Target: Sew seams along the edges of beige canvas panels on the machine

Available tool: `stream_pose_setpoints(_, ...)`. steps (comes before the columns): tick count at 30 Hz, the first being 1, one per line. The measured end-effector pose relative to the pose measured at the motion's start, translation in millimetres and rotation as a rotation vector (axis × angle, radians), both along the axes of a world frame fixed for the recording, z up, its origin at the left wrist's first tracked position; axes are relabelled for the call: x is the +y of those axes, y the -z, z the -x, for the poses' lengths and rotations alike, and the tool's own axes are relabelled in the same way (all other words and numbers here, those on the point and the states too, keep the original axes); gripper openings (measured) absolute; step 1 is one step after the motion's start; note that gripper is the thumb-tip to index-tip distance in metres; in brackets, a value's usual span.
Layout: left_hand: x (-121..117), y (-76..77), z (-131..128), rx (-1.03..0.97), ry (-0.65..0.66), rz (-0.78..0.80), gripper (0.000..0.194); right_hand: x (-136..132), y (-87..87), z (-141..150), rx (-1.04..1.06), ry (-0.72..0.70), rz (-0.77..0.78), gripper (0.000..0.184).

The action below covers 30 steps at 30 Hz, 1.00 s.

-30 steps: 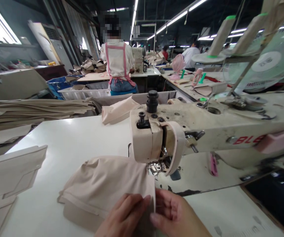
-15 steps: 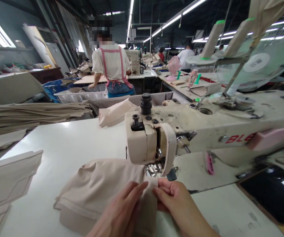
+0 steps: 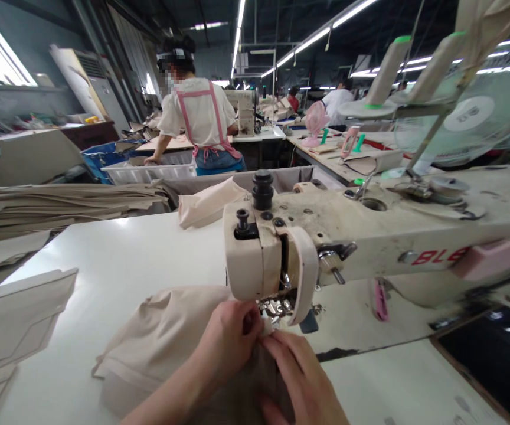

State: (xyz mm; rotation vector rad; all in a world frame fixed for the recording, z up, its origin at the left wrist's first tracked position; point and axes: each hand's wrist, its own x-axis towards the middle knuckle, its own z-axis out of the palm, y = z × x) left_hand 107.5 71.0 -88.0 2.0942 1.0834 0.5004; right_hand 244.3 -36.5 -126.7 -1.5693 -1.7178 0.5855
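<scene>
A beige piece of fabric [image 3: 162, 339] lies bunched on the white table [image 3: 140, 260], its right edge under the head of a cream sewing machine [image 3: 347, 236]. My left hand [image 3: 231, 333] is closed on the fabric just left of the presser foot [image 3: 277, 308]. My right hand [image 3: 297, 375] lies on the fabric's edge right before the foot, fingers pressed together on the cloth. The needle area is partly hidden by my fingers.
Beige cut pieces [image 3: 11, 321] lie at the table's left edge, more are stacked [image 3: 60, 200] behind. A folded beige piece [image 3: 208, 203] sits behind the machine head. A person in a pink apron [image 3: 202, 121] works ahead. A fan [image 3: 471, 115] stands at right.
Both hands have moved forward with the fabric edge up to the presser foot; my left hand has curled from flat fingers into a grip.
</scene>
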Motion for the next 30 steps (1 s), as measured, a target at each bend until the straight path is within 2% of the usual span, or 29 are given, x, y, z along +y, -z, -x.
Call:
stream_pose_setpoints(2, -0.9, -2.4, -3.3, 0.011, -0.052, -0.006, 0.015, -3.1, 3.1, -2.4, -0.286, -0.139, -0.11, 0.068)
stream_pose_setpoints(5, -1.1, -8.4, -8.1, 0.029, -0.103, -0.005, 0.018, -2.1, 2.9, -9.1, -0.452, -0.218, -0.135, 0.068)
stream_pose_setpoints(10, -0.4, -15.1, -12.2, 0.033, -0.144, 0.004, 0.021, 4.6, -4.4, -15.0, -0.454, -0.201, -0.153, 0.064)
stream_pose_setpoints(15, 3.7, -14.0, -14.2, 0.024, -0.168, -0.012, 0.021, 12.2, -9.9, -16.8, -0.466, -0.192, -0.173, 0.058)
stream_pose_setpoints(19, 6.0, -9.9, -14.4, 0.001, -0.174, -0.033, 0.021, 12.9, -4.0, -18.9, -0.479, -0.194, -0.217, 0.06)
stream_pose_setpoints(23, 10.9, -6.7, -13.7, -0.042, -0.159, -0.058, 0.023, 9.7, 6.2, -21.9, -0.449, -0.17, -0.33, 0.04)
stream_pose_setpoints(26, 14.0, -10.3, -13.3, -0.091, -0.152, -0.072, 0.017, 9.6, 10.5, -26.6, -0.487, -0.217, -0.403, 0.038)
stream_pose_setpoints(30, 18.4, -18.7, -14.1, -0.145, -0.175, -0.064, 0.022, 14.0, 11.3, -32.3, -0.602, -0.257, -0.438, 0.04)
